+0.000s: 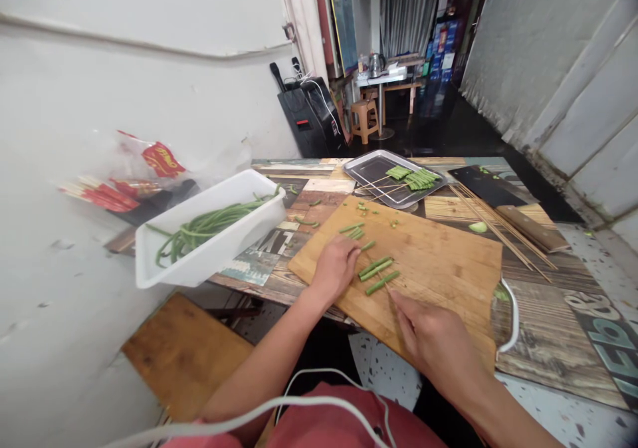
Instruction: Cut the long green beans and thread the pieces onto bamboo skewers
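My left hand (335,267) is closed at the left of the wooden cutting board (448,255), fingertips pinching a short cut piece of green bean (367,245). Over the board's near edge, my right hand (434,334) grips the end of a thin bamboo skewer (387,286), mostly hidden by the fingers. Several cut bean pieces (383,282) lie side by side along the skewer between my hands; whether each is pierced I cannot tell. Other cut pieces (351,227) rest just beyond my left hand, with small trimmings scattered farther up the board.
A white bin (214,262) of long beans (209,227) stands left. Behind the board, a metal tray (371,162) holds skewered beans (419,179). Loose skewers (498,225) and a cleaver (535,225) lie right. A plastic bag (159,159) leans near the wall.
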The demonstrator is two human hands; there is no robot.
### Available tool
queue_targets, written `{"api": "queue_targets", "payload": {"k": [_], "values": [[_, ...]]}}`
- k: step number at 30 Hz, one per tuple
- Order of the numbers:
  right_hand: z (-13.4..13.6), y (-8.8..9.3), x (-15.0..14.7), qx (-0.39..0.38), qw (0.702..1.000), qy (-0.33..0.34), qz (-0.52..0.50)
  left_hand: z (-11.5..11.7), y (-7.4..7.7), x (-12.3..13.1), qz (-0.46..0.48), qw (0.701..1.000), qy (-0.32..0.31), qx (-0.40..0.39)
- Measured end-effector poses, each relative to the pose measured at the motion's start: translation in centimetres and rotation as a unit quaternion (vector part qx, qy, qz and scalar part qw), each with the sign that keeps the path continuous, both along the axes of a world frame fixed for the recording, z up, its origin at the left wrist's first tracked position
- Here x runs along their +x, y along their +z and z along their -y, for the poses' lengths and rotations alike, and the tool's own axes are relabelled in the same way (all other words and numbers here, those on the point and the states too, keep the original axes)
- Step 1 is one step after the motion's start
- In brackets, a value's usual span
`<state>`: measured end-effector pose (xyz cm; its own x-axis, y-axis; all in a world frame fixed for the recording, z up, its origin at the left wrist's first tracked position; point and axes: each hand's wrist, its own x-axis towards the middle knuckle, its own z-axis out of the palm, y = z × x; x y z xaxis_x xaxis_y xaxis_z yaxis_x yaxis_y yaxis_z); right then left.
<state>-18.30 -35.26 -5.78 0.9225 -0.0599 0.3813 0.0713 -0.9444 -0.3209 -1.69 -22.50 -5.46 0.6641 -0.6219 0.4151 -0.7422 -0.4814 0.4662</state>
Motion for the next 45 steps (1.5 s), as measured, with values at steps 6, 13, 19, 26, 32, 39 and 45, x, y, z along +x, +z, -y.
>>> {"api": "queue_targets", "payload": {"k": [6,13,19,26,32,39,45], "values": [[-0.2,0.6,0.2,0.006,0.999,-0.012,-0.043,0.0,0.1,0.1,-0.003,1.000,-0.014,0.006],[-0.4,1.5,0.9,0.006,0.993,-0.024,-0.113,0.0,0.1,0.3,-0.003,0.999,-0.036,0.007],[-0.4,1.9,1.3,0.002,0.988,-0.017,-0.152,0.1,0.1,0.5,-0.001,0.999,-0.043,0.008],[-0.6,2.3,2.3,-0.021,0.981,-0.019,-0.192,0.0,-0.1,0.7,-0.001,0.999,-0.050,-0.002],[-0.6,3.2,3.8,-0.063,0.971,-0.028,-0.228,0.0,0.1,0.7,0.004,0.998,-0.061,-0.005],[-0.4,2.6,3.0,-0.060,0.972,-0.039,-0.226,-0.8,0.4,1.1,0.034,0.998,0.028,-0.043],[-0.3,2.1,2.5,-0.041,0.980,-0.027,-0.192,-0.8,0.2,1.5,0.030,0.996,0.087,-0.004]]}}
